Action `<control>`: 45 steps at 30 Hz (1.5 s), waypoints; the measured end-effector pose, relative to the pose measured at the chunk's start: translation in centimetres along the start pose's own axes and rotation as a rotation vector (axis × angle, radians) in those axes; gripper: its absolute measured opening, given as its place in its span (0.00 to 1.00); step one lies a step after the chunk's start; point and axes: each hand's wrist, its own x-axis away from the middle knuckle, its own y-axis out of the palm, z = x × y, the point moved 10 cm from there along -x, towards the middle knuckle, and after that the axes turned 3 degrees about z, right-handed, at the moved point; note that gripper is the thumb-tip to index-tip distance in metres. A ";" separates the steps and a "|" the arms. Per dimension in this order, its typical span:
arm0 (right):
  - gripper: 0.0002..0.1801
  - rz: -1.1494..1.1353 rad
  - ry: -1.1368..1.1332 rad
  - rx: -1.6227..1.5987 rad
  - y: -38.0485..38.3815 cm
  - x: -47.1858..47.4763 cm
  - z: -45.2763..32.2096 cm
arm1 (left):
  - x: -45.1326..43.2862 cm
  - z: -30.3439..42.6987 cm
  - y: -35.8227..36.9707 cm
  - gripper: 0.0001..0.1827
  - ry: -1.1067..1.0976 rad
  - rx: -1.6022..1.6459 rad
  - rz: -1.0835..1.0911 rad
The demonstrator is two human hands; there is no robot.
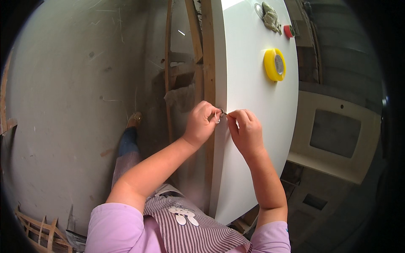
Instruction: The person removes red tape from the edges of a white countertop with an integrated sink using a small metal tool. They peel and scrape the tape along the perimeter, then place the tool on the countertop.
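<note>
Both hands meet over the near edge of a long white slab (253, 104). My left hand (201, 125) pinches a small curled pale strip (217, 117) between thumb and fingers. Opposite it, my right hand (247, 132) has its fingertips closed on the end of a thin dark piece (225, 113) that reaches toward the left fingertips. Whether strip and dark piece are joined is too small to tell. Farther along the slab, a roll of yellow tape (269, 64) rests on the surface.
A crumpled cloth (271, 17) and a red tape roll (287, 31) lie at the slab's far end. Wooden framing (208, 79) runs along and below its near side. Right of it stands a pale panel with a rectangular opening (305, 126). Concrete floor (69, 110) extends left.
</note>
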 end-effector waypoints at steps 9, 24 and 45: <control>0.06 -0.021 0.023 0.015 -0.2 7.2 -0.7 | 6.9 0.6 0.4 0.07 0.011 -0.031 0.003; 0.07 -0.058 0.007 0.014 -1.0 19.8 -2.5 | 19.7 1.0 2.0 0.07 -0.010 -0.059 -0.069; 0.06 0.009 0.078 -0.003 -3.6 33.6 -6.3 | 32.0 -6.3 1.0 0.10 -0.850 0.442 -0.261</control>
